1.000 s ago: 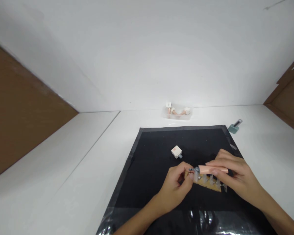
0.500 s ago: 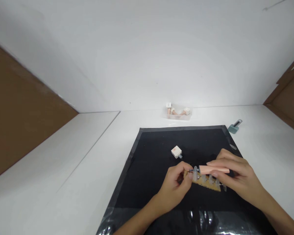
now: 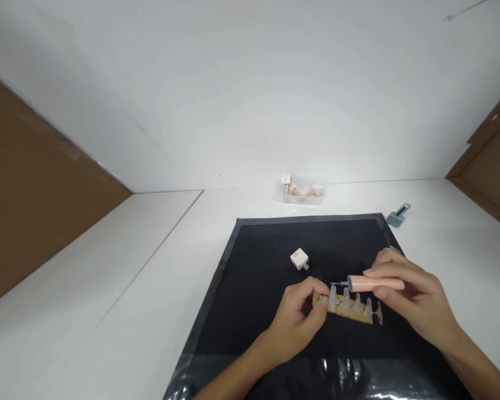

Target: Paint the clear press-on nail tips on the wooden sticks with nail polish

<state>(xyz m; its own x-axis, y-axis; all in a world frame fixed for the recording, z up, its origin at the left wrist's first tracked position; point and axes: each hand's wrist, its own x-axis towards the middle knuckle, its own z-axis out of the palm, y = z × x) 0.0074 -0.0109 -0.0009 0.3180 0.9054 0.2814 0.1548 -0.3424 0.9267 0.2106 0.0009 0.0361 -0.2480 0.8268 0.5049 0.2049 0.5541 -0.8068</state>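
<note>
My left hand (image 3: 300,318) pinches the left end of a yellowish board (image 3: 350,313). Along that board stands a row of several clear false nail tips (image 3: 346,300). Between the fingers and thumb of my right hand (image 3: 412,294) lies the peach handle of a nail polish brush (image 3: 373,284), held level. Its thin bristle end points left, just above the leftmost tip; whether it touches cannot be seen. Beyond my left hand, a white square polish bottle (image 3: 299,259) lies on the black mat (image 3: 262,244), its neck facing right.
At the back, a clear plastic box (image 3: 304,198) holds several white bottles with peach caps. A green brush-like tool (image 3: 397,216) lies off the mat's far right corner. Brown panels (image 3: 33,189) flank both sides, with a white wall behind.
My right hand has drawn the brush a little to the right and up, so more of its thin stem shows. The left hand and board have stayed nearly still.
</note>
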